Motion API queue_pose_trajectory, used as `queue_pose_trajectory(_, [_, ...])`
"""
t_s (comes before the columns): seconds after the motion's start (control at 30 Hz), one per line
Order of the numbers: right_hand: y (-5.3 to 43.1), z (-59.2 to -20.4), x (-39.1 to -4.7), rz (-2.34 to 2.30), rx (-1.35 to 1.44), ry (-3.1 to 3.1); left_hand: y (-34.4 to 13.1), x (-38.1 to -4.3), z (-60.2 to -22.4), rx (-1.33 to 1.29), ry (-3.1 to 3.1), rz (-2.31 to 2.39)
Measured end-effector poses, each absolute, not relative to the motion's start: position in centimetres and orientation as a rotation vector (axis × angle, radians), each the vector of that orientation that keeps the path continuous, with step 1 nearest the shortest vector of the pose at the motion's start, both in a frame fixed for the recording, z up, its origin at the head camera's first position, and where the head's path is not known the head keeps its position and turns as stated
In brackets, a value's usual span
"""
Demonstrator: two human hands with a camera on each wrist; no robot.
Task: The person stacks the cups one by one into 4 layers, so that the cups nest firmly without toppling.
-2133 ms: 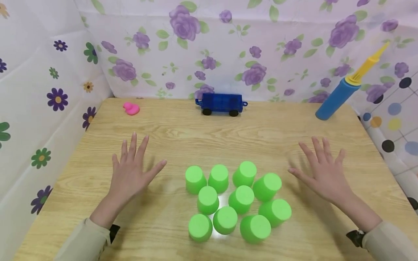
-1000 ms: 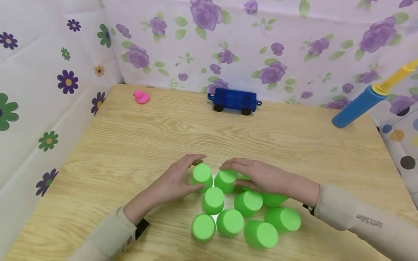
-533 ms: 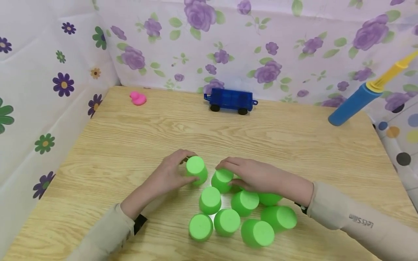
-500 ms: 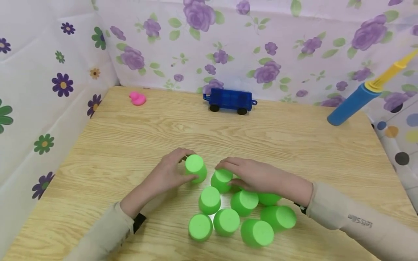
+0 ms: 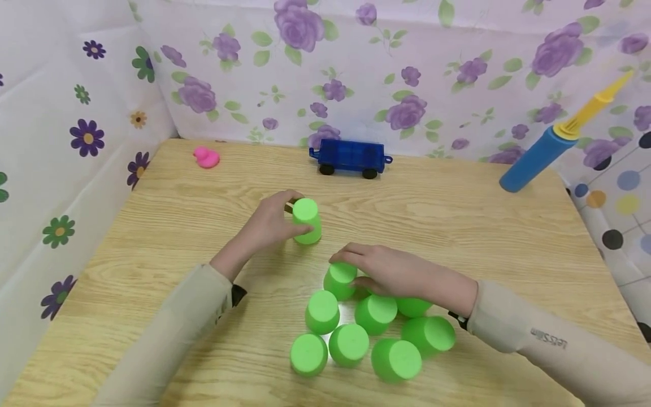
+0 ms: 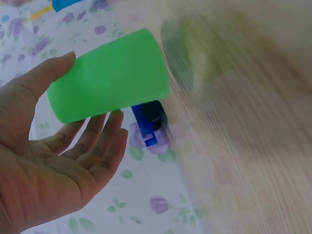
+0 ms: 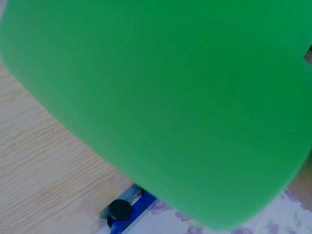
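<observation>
My left hand (image 5: 269, 226) grips an upside-down green cup (image 5: 307, 221) with the thumb on its near side and fingers on the far side. In the left wrist view that cup (image 6: 109, 78) lies between thumb and fingers, its rim a little off the tabletop. My right hand (image 5: 389, 274) curls round a second upturned green cup (image 5: 339, 282) at the group's far left corner. Several more green cups (image 5: 348, 343) stand upside down nearer me, some partly hidden under my right hand. A large green cup wall (image 7: 161, 107) fills most of the right wrist view.
At the back of the wooden table (image 5: 229, 186) stand a pink toy duck (image 5: 206, 157), a blue toy wagon (image 5: 351, 156) and a blue and yellow hand pump (image 5: 539, 155). Flowered cloth (image 5: 356, 73) walls the back and left side.
Both hands came in from the sides to the cups. My left hand then took the far left cup away from the group, toward the wagon. The right hand has stayed at its cup.
</observation>
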State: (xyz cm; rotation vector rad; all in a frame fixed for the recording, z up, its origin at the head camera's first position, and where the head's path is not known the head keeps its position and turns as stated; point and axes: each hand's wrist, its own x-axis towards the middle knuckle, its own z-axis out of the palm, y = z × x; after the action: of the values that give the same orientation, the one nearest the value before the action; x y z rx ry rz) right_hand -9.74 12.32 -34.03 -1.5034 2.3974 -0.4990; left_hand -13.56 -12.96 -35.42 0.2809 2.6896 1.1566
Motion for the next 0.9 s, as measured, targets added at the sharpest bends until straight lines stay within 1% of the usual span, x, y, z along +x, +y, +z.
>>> queue_pose_trajectory(0.17, [12.2, -33.9, -10.0, -0.495, -1.497, 2.386, -12.6, -15.6, -35.9, 0.261, 2.659, 1.15])
queue_pose_trajectory(0.37, [12.2, -33.7, -10.1, -0.493, -1.49, 2.384, -12.2, -16.8, -36.1, 0.256, 2.702, 1.151])
queue_pose_trajectory(0.67, [12.1, -33.5, -10.2, -0.474, -1.497, 2.386, -12.0, -17.4, -37.0, 0.207, 2.707, 1.175])
queue_pose_trajectory(0.9, [12.2, -33.6, -10.1, -0.481, -1.493, 2.387, -11.8, -17.2, -37.2, 0.152, 2.692, 1.209])
